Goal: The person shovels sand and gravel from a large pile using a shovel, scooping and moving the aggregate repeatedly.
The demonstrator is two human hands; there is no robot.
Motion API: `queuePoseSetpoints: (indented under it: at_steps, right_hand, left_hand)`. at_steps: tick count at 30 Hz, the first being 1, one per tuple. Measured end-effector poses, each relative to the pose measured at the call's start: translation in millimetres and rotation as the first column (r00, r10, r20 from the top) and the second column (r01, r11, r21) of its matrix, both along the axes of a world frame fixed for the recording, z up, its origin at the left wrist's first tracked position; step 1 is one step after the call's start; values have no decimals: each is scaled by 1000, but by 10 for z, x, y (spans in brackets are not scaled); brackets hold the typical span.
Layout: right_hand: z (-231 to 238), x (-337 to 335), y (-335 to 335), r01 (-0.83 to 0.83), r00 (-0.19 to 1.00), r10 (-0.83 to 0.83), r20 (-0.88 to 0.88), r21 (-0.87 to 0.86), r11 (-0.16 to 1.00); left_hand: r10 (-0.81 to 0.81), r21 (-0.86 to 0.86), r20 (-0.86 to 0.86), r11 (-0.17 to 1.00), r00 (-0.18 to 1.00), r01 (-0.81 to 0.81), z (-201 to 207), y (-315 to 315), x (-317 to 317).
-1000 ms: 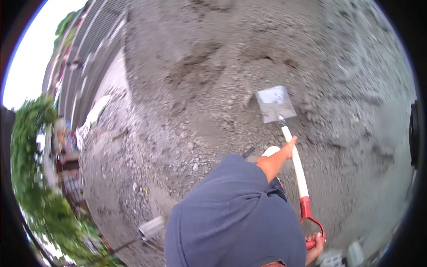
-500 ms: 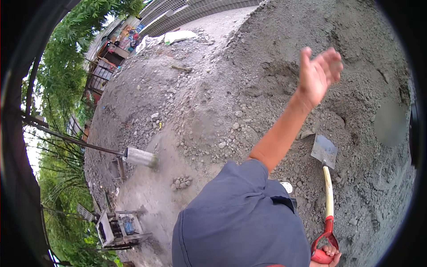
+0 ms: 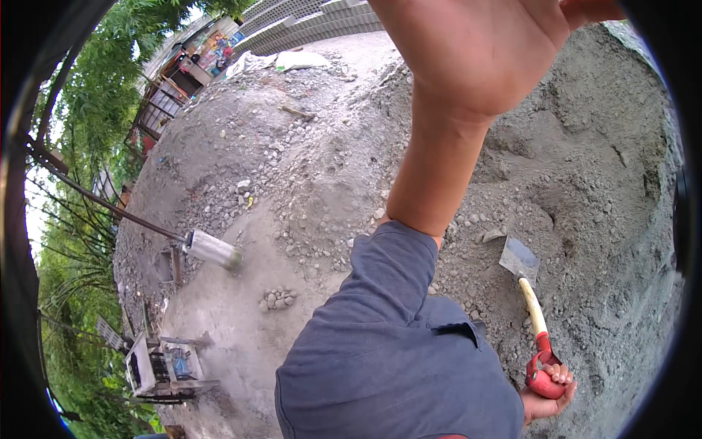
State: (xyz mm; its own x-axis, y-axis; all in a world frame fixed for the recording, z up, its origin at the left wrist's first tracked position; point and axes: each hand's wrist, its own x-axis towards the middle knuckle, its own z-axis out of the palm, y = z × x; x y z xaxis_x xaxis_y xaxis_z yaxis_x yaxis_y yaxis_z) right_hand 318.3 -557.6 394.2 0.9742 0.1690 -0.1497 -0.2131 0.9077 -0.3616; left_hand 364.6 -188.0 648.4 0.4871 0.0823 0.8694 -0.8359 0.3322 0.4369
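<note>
My left hand [image 3: 479,55] is raised close in front of the view at the top, its palm showing. Most of its fingers are cut off by the upper edge; one digit stretches out to the right, and nothing is seen in the hand. At the lower right, my right hand [image 3: 548,401] wraps round the red grip of a shovel [image 3: 534,306]. The shovel has a cream shaft, and its flat grey metal blade [image 3: 519,257] rests against the grey sandy soil beside a stone [image 3: 493,235].
A large mound of grey sand [image 3: 578,197] fills the right side. Gravel and a small stone pile [image 3: 278,298] lie to the left. A post with a pale cylindrical base [image 3: 210,249] and a worn wooden frame [image 3: 172,369] stand farther left. White sacks [image 3: 301,60] lie far off.
My left hand has come up closer to the view, its fingers now mostly past the top edge. My right hand keeps the shovel grip, which appears slightly higher; the scene has shifted a little left.
</note>
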Motion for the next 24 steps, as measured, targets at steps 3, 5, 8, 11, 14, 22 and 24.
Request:
queuePoseSetpoints:
  at_steps: [3,5,8,11,14,22,24]
  right_hand:
    - [-4,-43,64,9,1000,-8,5,-30,1000]
    - [-20,-80,85,11,1000,-10,5,-46,999]
    - [-71,-134,144,89,996,-85,26,-165,982]
    - [-110,-192,262,163,986,-159,43,-362,918]
    - [-173,-251,236,214,976,-214,40,-365,906]
    - [-119,-288,251,152,987,-162,-1,-343,927]
    - [-92,-317,278,150,987,-163,-10,-340,928]
  left_hand:
    - [-29,-17,-2,999,1000,29,-8,45,-62]
    - [-52,-21,0,998,999,52,-10,55,-64]
    - [-61,-24,-6,998,998,61,-1,34,-61]
    - [-37,-16,-14,999,999,37,20,-15,-119]
    - [-61,-5,-13,998,998,61,61,-139,-48]
    - [-68,-36,-2,997,998,68,58,-123,-165]
    - [-79,-41,5,996,997,79,60,-126,-171]
